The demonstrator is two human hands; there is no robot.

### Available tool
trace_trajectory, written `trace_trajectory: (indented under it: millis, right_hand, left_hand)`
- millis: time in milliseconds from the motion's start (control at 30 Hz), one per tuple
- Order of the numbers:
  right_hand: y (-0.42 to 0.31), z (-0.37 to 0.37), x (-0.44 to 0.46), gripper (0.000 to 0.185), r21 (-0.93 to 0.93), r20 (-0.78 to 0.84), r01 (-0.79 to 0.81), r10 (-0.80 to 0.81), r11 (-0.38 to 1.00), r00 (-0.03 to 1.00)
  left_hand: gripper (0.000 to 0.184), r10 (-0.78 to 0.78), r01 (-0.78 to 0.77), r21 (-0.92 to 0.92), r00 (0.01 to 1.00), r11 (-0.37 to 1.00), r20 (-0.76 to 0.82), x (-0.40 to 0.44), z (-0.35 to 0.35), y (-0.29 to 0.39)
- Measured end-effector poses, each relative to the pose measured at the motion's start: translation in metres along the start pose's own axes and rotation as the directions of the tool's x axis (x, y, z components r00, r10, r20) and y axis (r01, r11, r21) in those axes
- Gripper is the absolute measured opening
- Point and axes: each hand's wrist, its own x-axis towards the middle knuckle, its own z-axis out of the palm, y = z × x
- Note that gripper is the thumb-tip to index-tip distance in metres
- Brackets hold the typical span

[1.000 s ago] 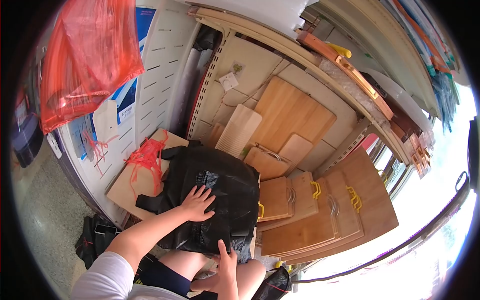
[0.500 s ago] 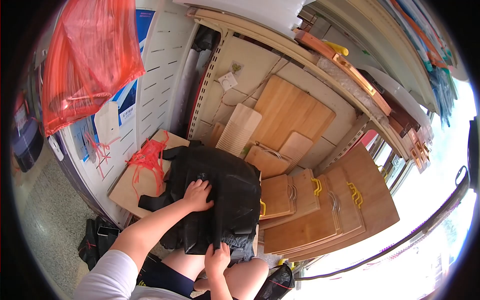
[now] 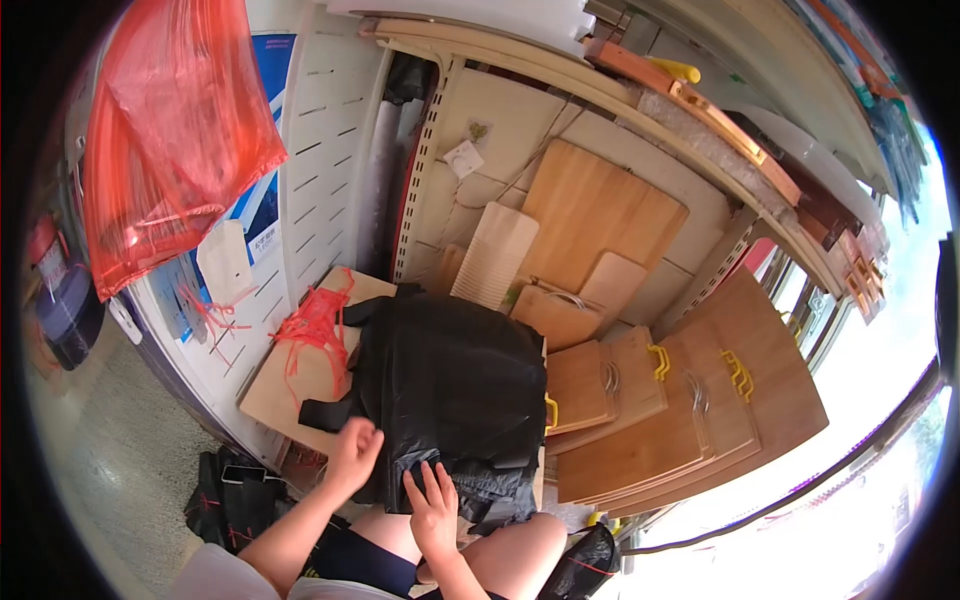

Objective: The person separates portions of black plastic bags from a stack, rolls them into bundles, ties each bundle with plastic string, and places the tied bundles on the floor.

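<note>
A thick stack of black plastic bags (image 3: 460, 365) lies on the wooden board in front of me, its near edge hanging over my knees. My right hand (image 3: 433, 508) rests on the crinkled near part of the stack with its fingers spread. Beside the stack's left edge, my left hand (image 3: 354, 456) is curled closed; whether anything is between its fingers is hidden. One bag handle (image 3: 328, 412) sticks out to the left, just above that hand.
Red plastic strips (image 3: 318, 330) lie on the wooden board (image 3: 268, 395) at left. Cutting boards (image 3: 640, 450), some with yellow handles, lean at right. A red bag (image 3: 185, 130) hangs upper left. Black bundles (image 3: 235, 500) sit on the floor, with a phone on top.
My left hand has come off the top of the stack and moved down to its left edge, curling closed. My right hand has spread its fingers on the bags. The bags' top looks smoother.
</note>
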Motion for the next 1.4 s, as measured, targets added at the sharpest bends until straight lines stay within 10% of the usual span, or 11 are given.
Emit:
trace_trajectory:
  millis: [67, 267, 433, 600, 767, 900, 1000, 1067, 1100, 1167, 1400]
  right_hand:
    - [0.000, 0.004, -0.002, 0.052, 0.076, 0.027, 0.006, -0.008, 0.997, 1.000]
    - [0.007, 0.006, -0.008, 0.053, 0.145, 0.140, 0.045, -0.066, 0.988, 0.988]
    - [0.007, -0.037, 0.007, 0.055, 0.501, 0.272, -0.199, 0.065, 0.842, 0.960]
    - [-0.008, -0.021, 0.027, 0.080, 0.330, 0.211, -0.410, 0.357, 0.850, 0.910]
    - [-0.008, -0.032, 0.037, 0.067, 0.461, 0.438, -0.707, 0.555, 0.537, 0.707]
    - [0.014, -0.004, -0.002, 0.049, 0.704, 0.511, -0.666, 0.476, 0.246, 0.716]
    - [0.001, -0.041, -0.003, 0.046, 0.754, 0.618, -0.655, 0.283, 0.052, 0.733]
    - [0.000, -0.044, -0.005, 0.043, 0.741, 0.642, -0.656, 0.135, 0.144, 0.755]
    - [0.002, -0.041, -0.005, 0.044, 0.783, 0.535, -0.490, -0.011, 0.384, 0.845]
    - [-0.002, -0.042, -0.010, 0.044, 0.745, 0.631, -0.607, 0.003, 0.278, 0.776]
    - [-0.006, -0.029, -0.034, 0.042, 0.645, 0.752, -0.759, 0.107, 0.088, 0.651]
  left_hand:
    - [0.024, -0.370, 0.437, -0.181, 0.876, 0.881, 0.310, -0.028, -0.013, 0.016]
    - [0.023, -0.513, 0.693, -0.335, 0.707, 0.638, 0.487, -0.041, 0.003, 0.001]
    - [0.027, -0.132, 0.153, -0.052, 0.948, 0.987, 0.288, -0.047, -0.004, 0.026]
    - [0.049, -0.129, -0.124, 0.487, 0.882, 0.864, 0.454, -0.065, -0.014, 0.082]
    - [0.052, 0.200, -0.457, 0.346, 0.794, 0.819, 0.574, -0.089, -0.019, 0.116]
    - [0.043, -0.029, 0.127, -0.144, 0.841, 0.981, 0.540, -0.070, -0.040, 0.095]
    - [0.062, -0.059, 0.073, -0.112, 0.990, 0.991, 0.130, -0.036, -0.044, 0.081]
    - [0.053, -0.189, 0.375, -0.688, 0.924, 0.621, 0.333, -0.018, -0.034, 0.062]
    - [0.048, -0.262, 0.506, -0.694, 0.862, 0.512, 0.435, -0.015, -0.037, 0.064]
    - [0.039, -0.355, 0.713, -0.653, 0.697, 0.254, 0.623, -0.009, -0.044, 0.069]
    - [0.031, -0.331, 0.730, -0.667, 0.672, 0.146, 0.663, -0.031, -0.030, 0.054]
